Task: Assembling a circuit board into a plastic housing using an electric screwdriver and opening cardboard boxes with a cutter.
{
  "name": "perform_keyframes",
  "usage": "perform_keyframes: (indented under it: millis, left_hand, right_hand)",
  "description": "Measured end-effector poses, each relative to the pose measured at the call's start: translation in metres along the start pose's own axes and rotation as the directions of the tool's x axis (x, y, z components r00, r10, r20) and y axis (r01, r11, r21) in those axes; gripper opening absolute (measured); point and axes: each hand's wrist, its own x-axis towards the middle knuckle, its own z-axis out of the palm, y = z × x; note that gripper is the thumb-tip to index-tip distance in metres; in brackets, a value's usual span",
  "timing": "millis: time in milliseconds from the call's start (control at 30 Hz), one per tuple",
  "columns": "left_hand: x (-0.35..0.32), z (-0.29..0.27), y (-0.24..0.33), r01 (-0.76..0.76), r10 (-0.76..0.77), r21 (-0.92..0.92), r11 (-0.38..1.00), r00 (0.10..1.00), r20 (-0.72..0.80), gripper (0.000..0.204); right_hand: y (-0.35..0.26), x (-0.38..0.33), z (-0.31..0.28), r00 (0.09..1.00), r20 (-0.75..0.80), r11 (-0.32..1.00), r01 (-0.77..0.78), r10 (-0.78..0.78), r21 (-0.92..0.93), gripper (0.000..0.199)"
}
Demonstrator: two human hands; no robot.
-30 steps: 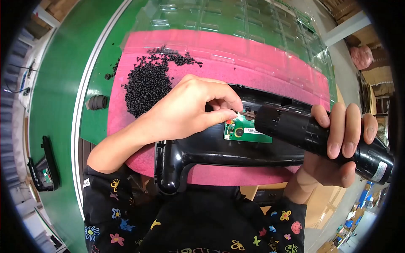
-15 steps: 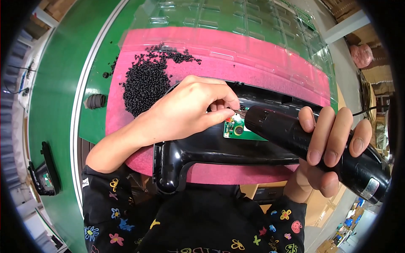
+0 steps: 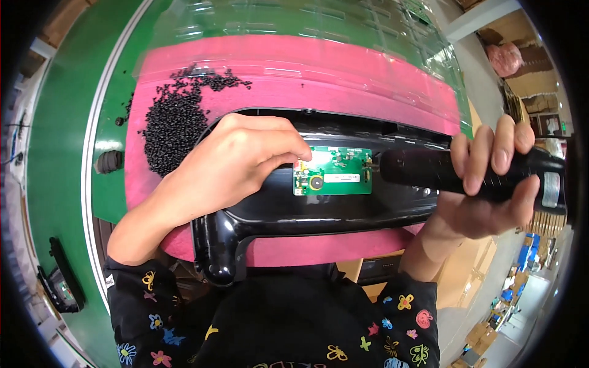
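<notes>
A green circuit board [image 3: 337, 178] lies inside a long black plastic housing [image 3: 319, 211] with a handle-like leg at its left end. My left hand [image 3: 236, 162] reaches over the housing's left part, fingers bent and drawn together, fingertips on the board's upper left corner. In my right hand [image 3: 485, 205] is a black electric screwdriver [image 3: 423, 168], held nearly level. Its bit end is at the board's right edge; whether it sits on a screw is too small to tell.
Under the housing is a pink mat [image 3: 294, 251]. A heap of small black screws [image 3: 175, 126] lies at the mat's left. Clear plastic trays [image 3: 294, 61] cover the far side. A dark roll [image 3: 109, 162] and another black housing [image 3: 61, 276] are on the green surface to the left.
The screwdriver's tip has left my left fingertips and moved to the board's right edge, with the tool now more level. My left fingers have shifted to the board's upper left corner.
</notes>
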Motion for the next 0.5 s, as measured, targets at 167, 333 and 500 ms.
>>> perform_keyframes:
  millis: [167, 333, 500]
  left_hand:
    - [0.000, 0.002, 0.005, -0.034, 0.033, 0.043, 0.999, 0.999, 0.020, 0.020]
    - [0.000, -0.001, 0.009, -0.039, 0.024, 0.149, 0.988, 0.995, 0.100, 0.034]
    - [-0.001, 0.001, 0.012, -0.102, 0.069, 0.235, 0.967, 0.987, 0.146, 0.039]
  right_hand:
    - [-0.005, -0.002, 0.006, 0.992, -0.123, 0.987, -0.040, 0.021, -0.158, 0.033]
    - [-0.003, 0.002, 0.007, 0.991, -0.122, 0.975, -0.076, 0.051, -0.211, 0.034]
    - [-0.003, 0.002, 0.010, 0.990, -0.132, 0.971, -0.075, 0.046, -0.229, 0.033]
